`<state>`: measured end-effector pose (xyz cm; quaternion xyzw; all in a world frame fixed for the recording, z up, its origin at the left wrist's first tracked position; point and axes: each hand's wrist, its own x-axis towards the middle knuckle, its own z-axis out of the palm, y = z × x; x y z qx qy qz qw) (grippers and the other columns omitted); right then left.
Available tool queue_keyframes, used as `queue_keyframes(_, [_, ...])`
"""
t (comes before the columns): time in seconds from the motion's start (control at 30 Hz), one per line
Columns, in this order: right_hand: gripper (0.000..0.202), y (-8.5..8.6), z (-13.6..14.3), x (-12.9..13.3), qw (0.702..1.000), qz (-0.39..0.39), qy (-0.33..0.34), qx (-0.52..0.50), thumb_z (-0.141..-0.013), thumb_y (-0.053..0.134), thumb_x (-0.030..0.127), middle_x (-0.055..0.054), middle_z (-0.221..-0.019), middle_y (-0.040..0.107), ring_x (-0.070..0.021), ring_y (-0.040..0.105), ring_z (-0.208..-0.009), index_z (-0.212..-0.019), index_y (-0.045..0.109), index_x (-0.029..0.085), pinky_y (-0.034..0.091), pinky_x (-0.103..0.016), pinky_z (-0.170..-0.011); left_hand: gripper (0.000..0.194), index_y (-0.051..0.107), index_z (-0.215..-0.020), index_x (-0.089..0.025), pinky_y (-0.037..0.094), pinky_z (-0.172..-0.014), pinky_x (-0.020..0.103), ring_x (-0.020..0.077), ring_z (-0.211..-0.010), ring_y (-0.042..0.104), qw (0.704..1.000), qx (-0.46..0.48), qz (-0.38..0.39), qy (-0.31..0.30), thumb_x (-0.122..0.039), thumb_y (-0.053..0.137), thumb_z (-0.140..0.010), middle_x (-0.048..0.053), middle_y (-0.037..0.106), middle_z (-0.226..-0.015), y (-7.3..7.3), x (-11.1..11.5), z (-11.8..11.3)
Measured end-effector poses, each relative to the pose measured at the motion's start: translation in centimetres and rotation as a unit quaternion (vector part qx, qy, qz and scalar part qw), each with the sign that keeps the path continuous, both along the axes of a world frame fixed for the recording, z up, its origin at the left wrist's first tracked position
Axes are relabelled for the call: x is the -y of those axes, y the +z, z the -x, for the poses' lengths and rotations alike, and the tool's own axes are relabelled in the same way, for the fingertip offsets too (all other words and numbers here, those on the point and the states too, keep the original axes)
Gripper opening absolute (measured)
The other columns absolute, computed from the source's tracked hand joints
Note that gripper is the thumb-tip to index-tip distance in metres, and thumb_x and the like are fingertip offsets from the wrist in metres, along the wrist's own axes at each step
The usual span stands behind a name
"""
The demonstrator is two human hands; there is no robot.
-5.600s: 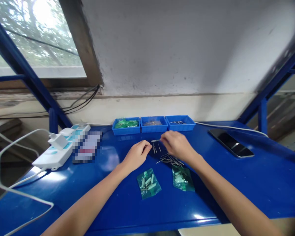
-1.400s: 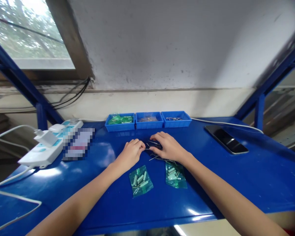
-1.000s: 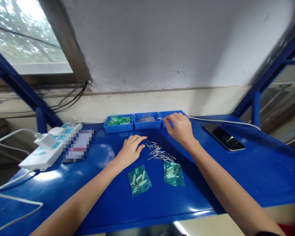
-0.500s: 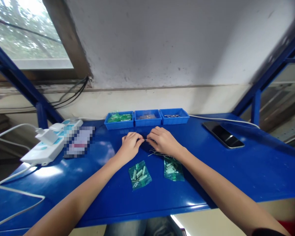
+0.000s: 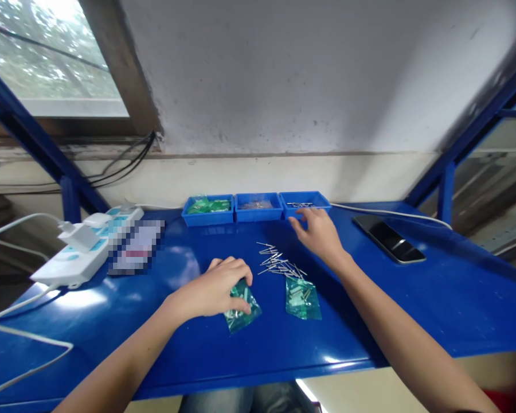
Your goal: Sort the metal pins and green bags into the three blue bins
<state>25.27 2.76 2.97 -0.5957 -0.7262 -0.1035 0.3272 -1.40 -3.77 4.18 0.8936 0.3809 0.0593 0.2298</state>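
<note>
My left hand (image 5: 223, 287) is over a small green plastic bag (image 5: 248, 316) of pale pieces, thumb and fingers apart and partly covering it; whether they touch it I cannot tell. My right hand (image 5: 318, 232) is open at the front of the right blue bin (image 5: 307, 198), which holds thin metal pieces. No object shows in its fingers. Between the hands lies a loose pile of thin metal pins (image 5: 277, 263). A second green bag (image 5: 302, 298) with pale and metal pieces lies just below the pile.
Also in the row at the back are a middle bin (image 5: 258, 215) and a left bin (image 5: 208, 219) with green bags. A phone (image 5: 389, 238) lies at right. At left are a white power strip (image 5: 83, 252) with cables and a blurred flat object (image 5: 137, 246).
My hands have parted from their close hold around a thin pin. The left came down toward me over the near-left bag; the right moved right to the bin, uncovering the pin pile.
</note>
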Motion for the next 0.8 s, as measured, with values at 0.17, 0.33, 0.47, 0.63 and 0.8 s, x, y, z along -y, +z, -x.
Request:
queue_keyframes(0.17, [0.039, 0.9, 5.8, 3.5, 0.93, 0.222, 0.174, -0.236, -0.088, 0.041, 0.051, 0.001, -0.055, 0.057, -0.0149, 0.053, -0.052, -0.1, 0.061, 0.019, 0.037, -0.026, -0.052, 0.02, 0.047, -0.076, -0.02, 0.035, -0.056, 0.023, 0.0118, -0.06, 0.044, 0.972, 0.182, -0.031, 0.147, -0.032, 0.063, -0.078, -0.004, 0.049, -0.066, 0.2, -1.1, -0.5])
queue_keyframes(0.33, [0.043, 0.6, 8.9, 5.4, 0.707, 0.413, 0.293, -0.494, -0.085, 0.043, 0.056, 0.0, -0.058, 0.06, -0.0103, 0.052, -0.048, -0.092, 0.059, 0.016, 0.035, -0.022, -0.047, 0.022, 0.047, -0.067, -0.019, 0.041, -0.071, 0.028, 0.0149, -0.076, 0.049, 0.937, 0.282, -0.174, 0.113, -0.026, 0.063, -0.079, 0.001, 0.054, -0.077, 0.1, -1.0, -0.7])
queue_keyframes(0.47, [0.038, -0.2, 9.1, 5.2, 0.707, 0.333, 0.257, -0.569, -0.071, 0.067, 0.039, 0.003, -0.066, 0.058, -0.011, 0.056, -0.058, -0.101, 0.056, 0.018, 0.043, -0.025, -0.057, 0.017, 0.057, -0.073, -0.021, 0.038, -0.09, 0.041, 0.0247, -0.107, 0.042, 0.96, 0.176, -0.196, 0.097, -0.031, 0.07, -0.074, 0.005, 0.053, -0.108, -0.6, -0.2, -1.3])
queue_keyframes(0.63, [0.024, -0.3, 8.4, 4.8, 0.826, 0.178, 0.206, -0.493, -0.077, 0.06, 0.033, -0.001, -0.073, 0.063, -0.0149, 0.06, -0.065, -0.097, 0.056, 0.02, 0.048, -0.03, -0.063, 0.028, 0.063, -0.097, -0.028, 0.032, -0.097, 0.05, 0.0292, -0.116, 0.037, 0.964, 0.176, -0.108, 0.166, -0.047, 0.064, -0.076, 0.006, 0.047, -0.119, -1.0, -0.1, -1.7])
queue_keyframes(0.8, [0.013, -0.1, 8.3, 5.6, 0.923, -0.005, 0.306, -0.235, -0.082, 0.052, 0.016, -0.005, -0.107, 0.064, -0.0222, 0.054, -0.11, -0.083, 0.063, 0.024, 0.045, -0.044, -0.092, 0.048, 0.061, -0.098, -0.021, 0.047, -0.075, 0.035, 0.0212, -0.091, 0.057, 0.893, 0.36, 0.152, 0.222, -0.05, 0.023, -0.094, 0.007, 0.062, -0.095, -1.5, -0.8, -1.8])
